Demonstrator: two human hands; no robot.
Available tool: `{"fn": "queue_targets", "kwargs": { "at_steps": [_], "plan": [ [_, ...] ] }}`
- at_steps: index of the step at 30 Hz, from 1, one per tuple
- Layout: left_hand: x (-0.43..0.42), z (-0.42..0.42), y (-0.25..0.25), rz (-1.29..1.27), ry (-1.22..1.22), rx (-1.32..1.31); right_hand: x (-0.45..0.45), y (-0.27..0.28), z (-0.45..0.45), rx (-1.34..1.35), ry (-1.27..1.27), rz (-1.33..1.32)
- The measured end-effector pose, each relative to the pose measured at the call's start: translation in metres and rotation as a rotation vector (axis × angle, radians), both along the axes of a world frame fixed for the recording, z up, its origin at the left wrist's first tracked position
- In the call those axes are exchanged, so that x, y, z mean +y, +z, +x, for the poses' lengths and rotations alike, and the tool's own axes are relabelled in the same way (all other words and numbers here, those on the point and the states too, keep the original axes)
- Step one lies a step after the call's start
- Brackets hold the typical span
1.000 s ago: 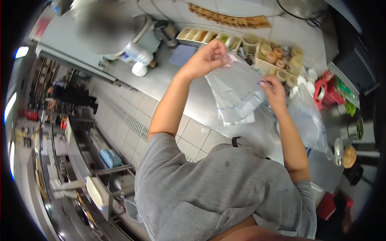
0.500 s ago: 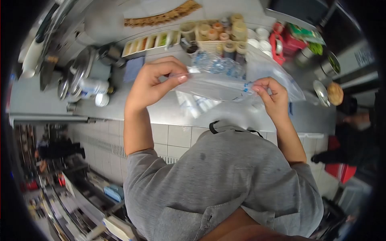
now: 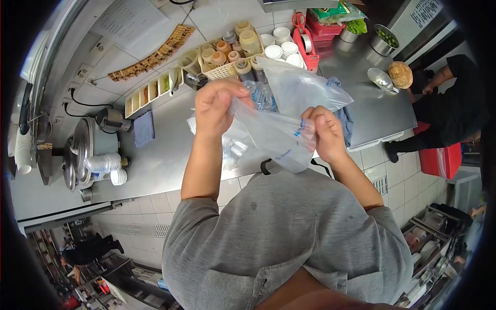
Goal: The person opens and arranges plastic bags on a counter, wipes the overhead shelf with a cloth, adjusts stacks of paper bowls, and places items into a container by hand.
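A clear plastic bag with blue print hangs between my two hands, above the counter's front edge. My left hand is closed on its upper left edge. The opposite edge, near the blue print, is pinched in my right hand. Behind it lies a larger translucent plastic bag on the counter. Crumpled clear plastic with blue print shows just beyond my left hand. White printed sheets lie partly hidden under the held bag.
Along the wall stand a tray of toppings, a basket of sauce bottles, stacked white cups and a red tape dispenser. Blue cloths lie on the steel counter. Another person stands at the right.
The held bag has gone from stretched flat to hanging down with its lower corner spread. Both hands still grip it. My view has turned, showing more of the counter's right side and the other person.
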State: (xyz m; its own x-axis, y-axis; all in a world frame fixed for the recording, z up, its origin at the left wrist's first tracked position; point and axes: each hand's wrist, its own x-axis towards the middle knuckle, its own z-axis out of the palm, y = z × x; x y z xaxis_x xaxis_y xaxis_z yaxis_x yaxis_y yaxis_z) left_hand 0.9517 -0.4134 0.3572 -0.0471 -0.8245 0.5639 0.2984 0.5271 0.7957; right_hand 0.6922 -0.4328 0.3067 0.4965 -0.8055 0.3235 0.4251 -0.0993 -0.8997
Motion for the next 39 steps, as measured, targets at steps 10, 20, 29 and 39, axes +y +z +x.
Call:
{"fn": "queue_targets", "kwargs": {
  "at_steps": [10, 20, 29, 39],
  "plan": [
    [-0.110, -0.045, -0.049, 0.717, 0.360, -0.210, -0.084, -0.042, -0.029, 0.103, -0.597, 0.423],
    [-0.139, -0.049, -0.374, 1.043, 0.434, -0.690, -0.100, -0.317, -0.025, 0.787, -0.865, -0.015],
    [-0.119, -0.035, -0.265, 1.023, 0.749, -1.271, -0.113, -0.290, -0.053, 0.988, -0.658, -0.373],
    [0.019, 0.181, -0.242, 0.513, 0.663, -1.306, 0.007, -0.191, 0.003, 0.814, 0.115, -0.339]
  ]
}}
